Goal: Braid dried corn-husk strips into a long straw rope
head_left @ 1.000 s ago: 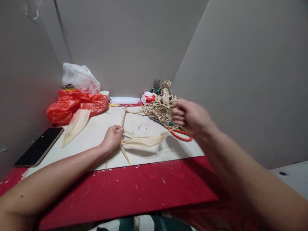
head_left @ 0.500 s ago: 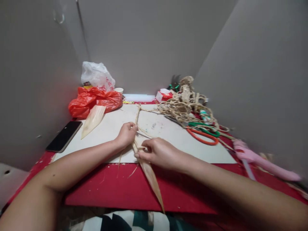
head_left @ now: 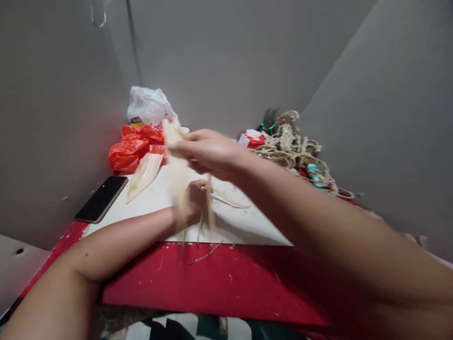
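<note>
My left hand (head_left: 195, 196) rests on the white board (head_left: 247, 222), its fingers closed round a bundle of dried husk strips (head_left: 205, 215) whose ends trail toward the board's front edge. My right hand (head_left: 208, 151) is raised above it and reaches left, pinching a long pale husk leaf (head_left: 177, 174) that hangs down, blurred by motion. The right forearm crosses the board and hides its right half.
A second husk leaf (head_left: 145, 174) lies at the board's back left by a black phone (head_left: 102, 199). Red bag (head_left: 132, 146) and white bag (head_left: 150, 105) sit in the corner. Tangled twine (head_left: 288, 146), a red box (head_left: 252, 139) and pliers (head_left: 269, 120) stand at the back right. Grey walls enclose the desk.
My right hand has lifted off the board's front edge and swung up and left, carrying the long husk leaf with it. The left hand stays put. The view has shifted rightward.
</note>
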The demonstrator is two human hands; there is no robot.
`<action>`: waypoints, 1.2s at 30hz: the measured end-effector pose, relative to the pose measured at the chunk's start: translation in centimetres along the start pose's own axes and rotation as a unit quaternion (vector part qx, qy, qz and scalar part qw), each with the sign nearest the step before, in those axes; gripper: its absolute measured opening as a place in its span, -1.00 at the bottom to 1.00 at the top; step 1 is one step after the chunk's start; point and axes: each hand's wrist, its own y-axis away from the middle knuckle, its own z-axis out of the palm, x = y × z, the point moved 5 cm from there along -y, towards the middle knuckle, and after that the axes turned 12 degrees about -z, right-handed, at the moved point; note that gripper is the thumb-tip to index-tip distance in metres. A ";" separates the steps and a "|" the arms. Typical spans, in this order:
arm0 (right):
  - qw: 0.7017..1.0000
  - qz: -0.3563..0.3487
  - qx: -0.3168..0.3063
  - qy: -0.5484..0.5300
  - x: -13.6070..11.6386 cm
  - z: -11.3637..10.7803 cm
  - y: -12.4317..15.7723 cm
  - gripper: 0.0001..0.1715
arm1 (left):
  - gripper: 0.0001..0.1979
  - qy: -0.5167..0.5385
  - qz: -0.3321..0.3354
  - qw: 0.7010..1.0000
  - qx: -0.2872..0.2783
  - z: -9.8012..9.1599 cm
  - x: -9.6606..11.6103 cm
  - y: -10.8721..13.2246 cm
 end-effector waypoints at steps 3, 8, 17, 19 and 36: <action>0.999 0.030 -0.019 0.039 0.9 2.1 -3.3 -0.50 | -0.79 -0.076 0.032 0.996 0.031 -0.3 0.9 0.1; 0.989 -0.007 0.053 0.136 3.7 -1.8 -0.4 -0.71 | -0.84 -0.054 0.034 0.998 -0.018 0.1 1.0 0.3; 0.986 0.121 0.007 0.116 11.1 -7.5 8.0 -0.75 | -0.91 0.028 -0.036 0.993 -0.110 1.0 0.7 0.4; 0.968 0.094 0.024 0.233 11.2 -7.5 8.3 -0.76 | -0.92 0.032 -0.055 0.990 -0.123 1.0 0.7 0.4; 0.950 0.040 0.069 0.302 11.6 -1.3 7.7 -0.85 | -0.82 0.027 -0.068 0.993 -0.093 0.8 0.5 0.2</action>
